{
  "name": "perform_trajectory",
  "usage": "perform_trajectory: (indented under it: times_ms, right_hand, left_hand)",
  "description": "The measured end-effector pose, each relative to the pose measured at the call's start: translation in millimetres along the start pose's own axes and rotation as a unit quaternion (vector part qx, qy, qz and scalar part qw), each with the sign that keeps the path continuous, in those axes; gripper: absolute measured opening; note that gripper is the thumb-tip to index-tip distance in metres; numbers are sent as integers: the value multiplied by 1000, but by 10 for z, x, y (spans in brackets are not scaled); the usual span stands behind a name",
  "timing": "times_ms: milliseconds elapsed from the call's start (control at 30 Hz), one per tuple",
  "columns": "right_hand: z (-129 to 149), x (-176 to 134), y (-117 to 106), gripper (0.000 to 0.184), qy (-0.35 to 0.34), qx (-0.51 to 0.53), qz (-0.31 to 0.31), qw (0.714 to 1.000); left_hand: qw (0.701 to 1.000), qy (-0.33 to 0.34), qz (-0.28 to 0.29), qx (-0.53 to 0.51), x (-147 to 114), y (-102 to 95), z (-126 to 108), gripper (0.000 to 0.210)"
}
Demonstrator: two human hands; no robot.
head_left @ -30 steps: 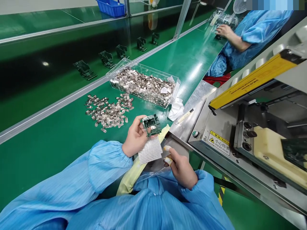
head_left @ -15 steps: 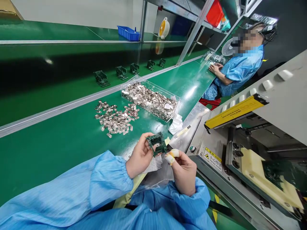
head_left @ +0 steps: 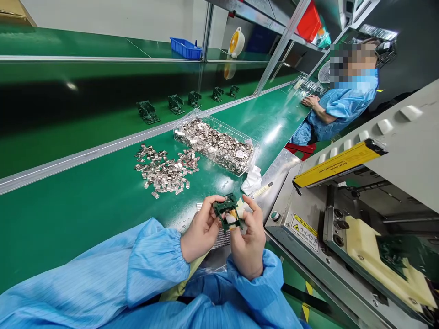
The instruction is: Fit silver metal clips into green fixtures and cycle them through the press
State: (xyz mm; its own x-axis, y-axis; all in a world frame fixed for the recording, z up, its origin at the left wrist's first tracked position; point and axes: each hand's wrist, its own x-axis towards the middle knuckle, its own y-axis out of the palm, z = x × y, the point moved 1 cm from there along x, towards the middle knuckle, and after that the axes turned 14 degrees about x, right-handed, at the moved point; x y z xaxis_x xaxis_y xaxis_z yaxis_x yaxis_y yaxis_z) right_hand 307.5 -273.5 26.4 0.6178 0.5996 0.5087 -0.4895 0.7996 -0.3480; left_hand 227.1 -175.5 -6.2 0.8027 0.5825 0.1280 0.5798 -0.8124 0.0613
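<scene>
Above the near edge of the bench, a small dark green plastic frame with a square opening is held up between both hands. My left hand pinches its left side between thumb and fingers. On the right side, my right hand has closed on the frame, its taped thumb reaching into the opening. White tape wraps fingertips of this hand. Whether a small piece is between those fingers is hidden. Below the hands lies a metal grid plate, partly covered. Loose small metal clips are heaped on the bench beyond.
A clear box full of metal pieces stands behind the heap. Several green frames line the back ledge. White crumpled cloth and a slim cutter-like tool lie nearby. A machine borders the right; a co-worker sits beyond.
My right hand has moved left and up, from beside the frame onto it, with its thumb now in the opening. The frame has shifted slightly and tilted in my left hand.
</scene>
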Motion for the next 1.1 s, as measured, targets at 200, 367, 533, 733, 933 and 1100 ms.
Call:
perform_trajectory:
  times_ms: [200,367,533,733,933,1100]
  right_hand:
    - [-5,29,13,11,38,7,-2,999]
    - [-50,40,41,4,126,100,-21,987]
    - [-130,13,39,44,246,280,-40,927]
    - [-82,-21,-376,56,158,296,43,941]
    - [24,-240,-947,71,91,231,80,965]
    - [-81,-651,-1766,70,58,232,-124,963]
  left_hand:
    - [999,5,3,44,-11,-9,-36,31]
    - [997,14,-1,75,-42,-12,21,30]
    - [996,9,37,75,-29,-44,14,31]
    - [995,-20,79,60,44,-46,-208,35]
    - [942,2,304,141,137,225,-557,37]
    - [895,141,363,216,612,936,-889,39]
